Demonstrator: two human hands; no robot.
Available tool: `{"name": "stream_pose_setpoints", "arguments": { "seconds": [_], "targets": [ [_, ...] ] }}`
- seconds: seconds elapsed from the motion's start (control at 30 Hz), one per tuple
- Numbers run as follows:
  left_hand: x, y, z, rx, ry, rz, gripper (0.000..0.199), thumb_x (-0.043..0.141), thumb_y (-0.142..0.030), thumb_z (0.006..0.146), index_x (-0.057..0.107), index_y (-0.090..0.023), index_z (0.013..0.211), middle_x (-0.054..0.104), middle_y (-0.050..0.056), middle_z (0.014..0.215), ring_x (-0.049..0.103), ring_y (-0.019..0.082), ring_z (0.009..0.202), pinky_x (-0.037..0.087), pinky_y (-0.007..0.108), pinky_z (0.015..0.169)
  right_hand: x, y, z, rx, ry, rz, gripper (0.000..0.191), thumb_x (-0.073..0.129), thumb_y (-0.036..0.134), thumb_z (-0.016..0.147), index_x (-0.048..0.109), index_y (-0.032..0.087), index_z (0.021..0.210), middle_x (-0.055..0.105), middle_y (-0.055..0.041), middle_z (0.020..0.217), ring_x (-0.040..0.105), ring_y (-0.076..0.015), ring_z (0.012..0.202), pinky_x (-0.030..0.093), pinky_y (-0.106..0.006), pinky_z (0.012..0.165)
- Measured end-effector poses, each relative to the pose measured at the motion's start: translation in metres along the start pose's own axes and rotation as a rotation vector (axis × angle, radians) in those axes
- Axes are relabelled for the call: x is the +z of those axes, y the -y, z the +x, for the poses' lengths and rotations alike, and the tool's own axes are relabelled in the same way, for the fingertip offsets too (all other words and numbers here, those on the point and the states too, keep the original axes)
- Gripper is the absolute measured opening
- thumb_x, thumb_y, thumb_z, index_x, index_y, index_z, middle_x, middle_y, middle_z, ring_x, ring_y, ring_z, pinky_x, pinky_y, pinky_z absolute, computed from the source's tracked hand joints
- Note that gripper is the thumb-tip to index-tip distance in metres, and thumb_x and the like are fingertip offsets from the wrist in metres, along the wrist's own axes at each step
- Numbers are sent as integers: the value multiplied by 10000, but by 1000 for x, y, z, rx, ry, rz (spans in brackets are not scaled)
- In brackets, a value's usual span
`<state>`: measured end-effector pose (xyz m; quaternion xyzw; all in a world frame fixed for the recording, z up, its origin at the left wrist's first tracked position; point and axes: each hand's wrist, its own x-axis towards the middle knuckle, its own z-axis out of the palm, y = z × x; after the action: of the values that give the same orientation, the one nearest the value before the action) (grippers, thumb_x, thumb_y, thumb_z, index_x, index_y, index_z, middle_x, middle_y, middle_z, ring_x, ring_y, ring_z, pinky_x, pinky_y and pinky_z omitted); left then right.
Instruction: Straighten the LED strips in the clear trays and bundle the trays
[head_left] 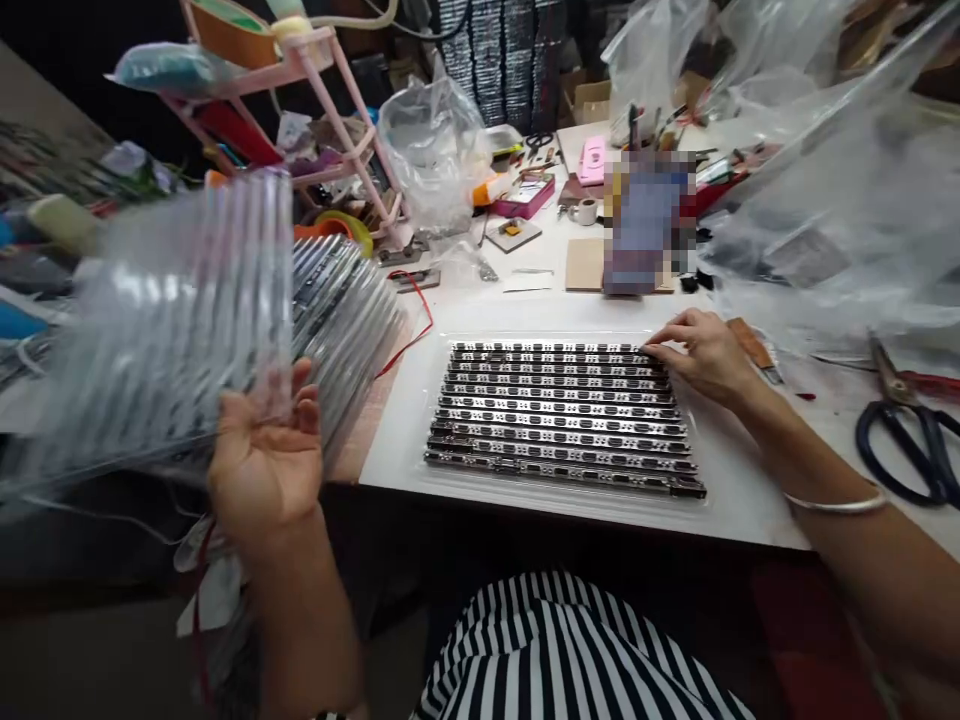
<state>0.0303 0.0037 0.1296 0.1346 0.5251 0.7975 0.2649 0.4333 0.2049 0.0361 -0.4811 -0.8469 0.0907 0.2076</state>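
Note:
A clear plastic tray (pixel 172 310) with ridges, smeared by motion, is raised at the left; my left hand (pixel 266 460) grips its lower right edge, palm up. On the white table lies another clear tray (pixel 701 440) that bears several rows of dark metal strips (pixel 562 420) with small repeated openings. The fingers of my right hand (pixel 701 355) are pinched at the upper right corner of these rows. Whether they hold a strip or only touch it cannot be made out. Behind the raised tray is a stack of filled clear trays (pixel 345 310).
Large scissors (pixel 900 430) lie at the right. A pink rack (pixel 337 130) stands at the back left. Clear plastic bags (pixel 825 230) spread over the right side. A red cord (pixel 420 330) curls beside the stack. The table (pixel 750 500) ends close to the body.

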Motion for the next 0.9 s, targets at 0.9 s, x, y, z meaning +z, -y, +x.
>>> {"name": "stream_pose_setpoints", "arguments": {
  "seconds": [0.9],
  "targets": [
    [92,144,53,665,1077,1243,157,609,-327,808,701,-220,739,592,61,796,500,239,825,418,445,809,-56,-14,-7,377,76,490,226,558,365,767,629,152,742,609,-33,682,526,-109,558,431,-244,531]
  ]
}}
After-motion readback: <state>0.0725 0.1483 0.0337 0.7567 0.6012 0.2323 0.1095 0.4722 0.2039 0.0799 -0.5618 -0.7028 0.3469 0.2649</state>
